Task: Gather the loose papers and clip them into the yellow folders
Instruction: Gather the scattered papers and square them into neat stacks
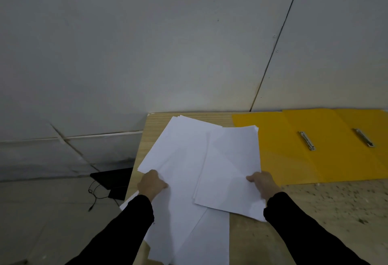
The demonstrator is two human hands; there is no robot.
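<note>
Left grip (152, 183) is clamped on the near edge of one paper stack (178, 155). Right grip (263, 183) is clamped on a second stack (231, 160), which overlaps the first. Open yellow folders (315, 160) lie on the bench (315, 212), just right of the right grip.

This looks like a plain work room or simple office, not a home. A light wooden surface (315, 212) with small dark specks stands against a bare grey wall (147, 44) made of large panels. A dark seam (277, 40) and small screw heads (274, 36) show on the wall behind the surface. On the surface lie office things: white papers (189, 160) and open yellow folders (294, 160) with metal clips (307, 140). Left of the surface, on the pale floor (42, 212), lies a flat black device (114, 178) with a thin cable (94, 195).
</note>
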